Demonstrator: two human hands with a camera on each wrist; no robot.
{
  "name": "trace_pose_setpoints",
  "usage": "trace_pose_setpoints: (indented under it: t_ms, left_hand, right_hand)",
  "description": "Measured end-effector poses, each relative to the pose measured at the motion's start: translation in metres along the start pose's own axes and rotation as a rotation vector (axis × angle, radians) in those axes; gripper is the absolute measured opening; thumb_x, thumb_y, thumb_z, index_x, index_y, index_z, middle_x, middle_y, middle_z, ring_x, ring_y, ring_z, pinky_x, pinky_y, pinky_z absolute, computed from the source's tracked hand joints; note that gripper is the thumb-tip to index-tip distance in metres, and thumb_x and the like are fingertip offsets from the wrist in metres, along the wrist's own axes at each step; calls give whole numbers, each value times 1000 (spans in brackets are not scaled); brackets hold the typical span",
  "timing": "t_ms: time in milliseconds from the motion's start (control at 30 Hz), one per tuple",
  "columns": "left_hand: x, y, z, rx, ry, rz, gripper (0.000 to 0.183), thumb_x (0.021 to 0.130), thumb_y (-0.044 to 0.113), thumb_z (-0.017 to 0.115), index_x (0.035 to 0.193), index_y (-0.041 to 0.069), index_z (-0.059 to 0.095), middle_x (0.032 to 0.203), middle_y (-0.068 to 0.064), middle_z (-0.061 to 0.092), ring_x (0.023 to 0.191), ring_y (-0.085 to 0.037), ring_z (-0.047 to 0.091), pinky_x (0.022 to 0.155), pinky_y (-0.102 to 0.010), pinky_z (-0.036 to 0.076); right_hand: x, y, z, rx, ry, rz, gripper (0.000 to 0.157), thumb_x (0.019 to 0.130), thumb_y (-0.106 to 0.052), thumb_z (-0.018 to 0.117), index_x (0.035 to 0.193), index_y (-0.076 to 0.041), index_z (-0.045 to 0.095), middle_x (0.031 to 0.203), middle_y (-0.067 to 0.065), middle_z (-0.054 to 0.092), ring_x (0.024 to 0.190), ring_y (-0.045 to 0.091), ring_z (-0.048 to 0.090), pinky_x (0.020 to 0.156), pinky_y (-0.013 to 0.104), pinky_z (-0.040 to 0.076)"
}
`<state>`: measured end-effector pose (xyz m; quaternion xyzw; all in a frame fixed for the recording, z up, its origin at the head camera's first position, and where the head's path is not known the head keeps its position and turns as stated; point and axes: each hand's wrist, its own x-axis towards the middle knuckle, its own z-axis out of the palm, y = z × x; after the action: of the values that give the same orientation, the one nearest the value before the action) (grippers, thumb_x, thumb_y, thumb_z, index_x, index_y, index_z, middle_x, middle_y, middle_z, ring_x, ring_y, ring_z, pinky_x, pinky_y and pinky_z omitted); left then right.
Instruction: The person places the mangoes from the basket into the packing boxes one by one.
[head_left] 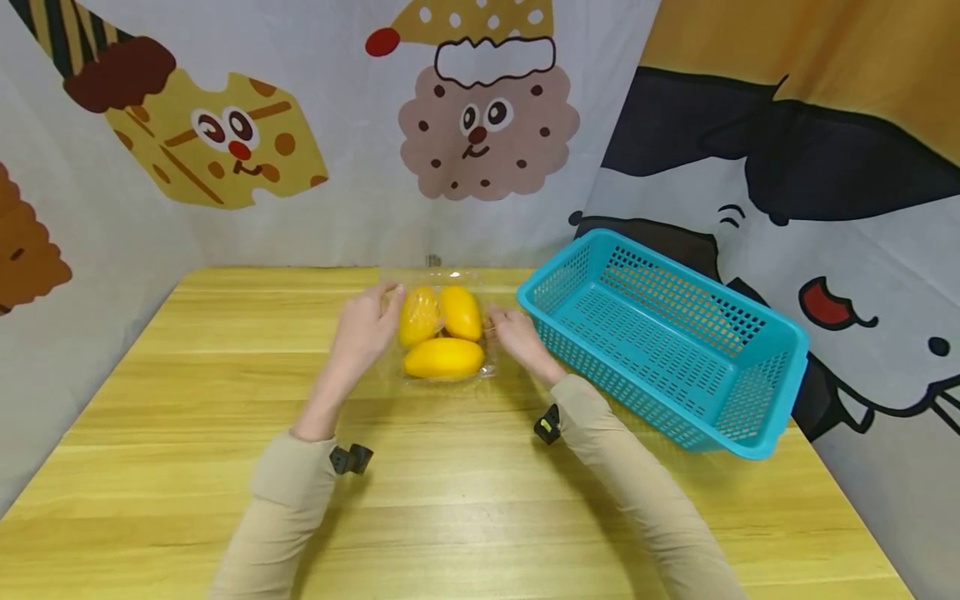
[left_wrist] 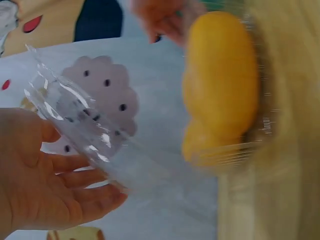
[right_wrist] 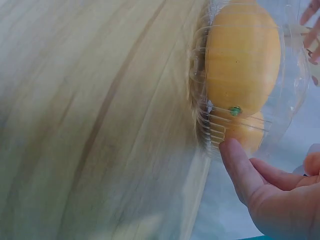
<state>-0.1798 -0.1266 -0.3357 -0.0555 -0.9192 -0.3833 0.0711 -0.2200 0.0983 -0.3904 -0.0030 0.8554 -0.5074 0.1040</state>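
Toward the far edge of a yellowish wood-grain bench (head_left: pixel 450 517) sits one clear, ribbed plastic box (right_wrist: pixel 295 95), positioned between the two hands. Contents: three smooth, yellow, oval fruits (head_left: pixel 444 358). Two lie side by side at the rear; the third lies crosswise in front of them. One fruit bears a small green mark (right_wrist: pixel 235 111) at its end. The clear plastic lid (left_wrist: pixel 80 117) is raised and tilted, apart from the fruits.

Left hand (head_left: pixel 366 321): grip apart, fingers extended against the edge of the lid. Right hand (head_left: pixel 519 335): grip apart, forefinger extended, its tip touching the ribbed end of the box.

Second container: a turquoise, rectangular plastic basket (head_left: pixel 660 333) with perforated walls and a slotted floor. It stands at an angle on the bench, near the right hand and apart from the box. Behind the bench hangs a white cloth with cartoon prints (head_left: pixel 487 137).
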Motion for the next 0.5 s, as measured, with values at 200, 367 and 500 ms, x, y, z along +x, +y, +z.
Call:
trace_pose_setpoints:
  t_ms: [200, 367, 500]
  left_hand:
    - [0, -14, 16, 91, -101, -26, 63, 102, 39, 36, 142, -8, 32, 149, -30, 31, 137, -46, 32, 115, -54, 28]
    - [-2, -22, 24, 97, -153, -110, 70, 100, 44, 39, 147, -6, 23, 142, -34, 38, 115, -45, 55, 101, -53, 45]
    - [-3, -25, 29, 74, -164, -147, 74, 99, 46, 41, 148, -4, 20, 75, -15, 61, 48, -17, 47, 46, -29, 45]
  right_hand:
    - [0, -1, 1, 139, -15, 28, 55, 104, -38, 28, 114, 9, 54, 117, 28, 59, 107, 37, 60, 93, 46, 51]
    - [0, 0, -1, 75, -16, 13, 56, 103, -40, 29, 113, 8, 56, 115, 24, 62, 106, 33, 62, 93, 42, 52]
    - [1, 0, -1, -15, -9, -29, 48, 103, -35, 36, 109, 5, 61, 105, 20, 67, 93, 26, 64, 83, 35, 54]
